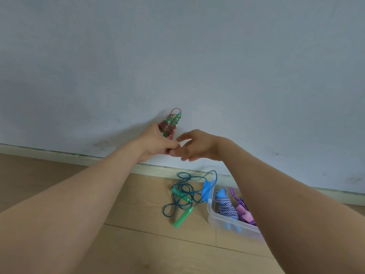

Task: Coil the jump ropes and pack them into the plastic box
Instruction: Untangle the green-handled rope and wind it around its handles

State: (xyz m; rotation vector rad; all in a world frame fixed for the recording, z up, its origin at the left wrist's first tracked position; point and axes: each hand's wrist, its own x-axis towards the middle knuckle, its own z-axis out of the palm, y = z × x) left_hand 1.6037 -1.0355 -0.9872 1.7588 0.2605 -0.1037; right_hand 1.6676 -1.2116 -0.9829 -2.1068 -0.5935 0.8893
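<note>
Right now the left grip (pixel 158 144) is curled round the lower end of a reddish translucent jump rope wound tightly round its green plastic handles (pixel 170 123). It holds this up in front of the pale wall (pixel 177 56), above the floor and to the left of the clear plastic box (pixel 210 211). The right grip (pixel 195 145) is spread and loose, its fingertips meeting the left grip's knuckles, and it seems to hold nothing.

The main risk is the winding springing apart. Whether the cord's end is tucked under a turn is hidden behind the fingers, and stiff plastic cord would likely unwind if the left grip relaxes on the way to the box.

Second, the teal glittery jump rope with green handles (pixel 182 196) lies in a loose tangle on the wooden floor (pixel 138 244), just left of the box. One loop runs up by the blue latch (pixel 207 189) at the far rim, so it may snag or drag.

Third, the blue-and-white braided rope coil (pixel 225 204) and the purple rope with pink handles (pixel 245 212) already fill much of the box. The right forearm hides the rest, so the room left is uncertain, and a careless drop could leave the bundle perched on the rim
</note>
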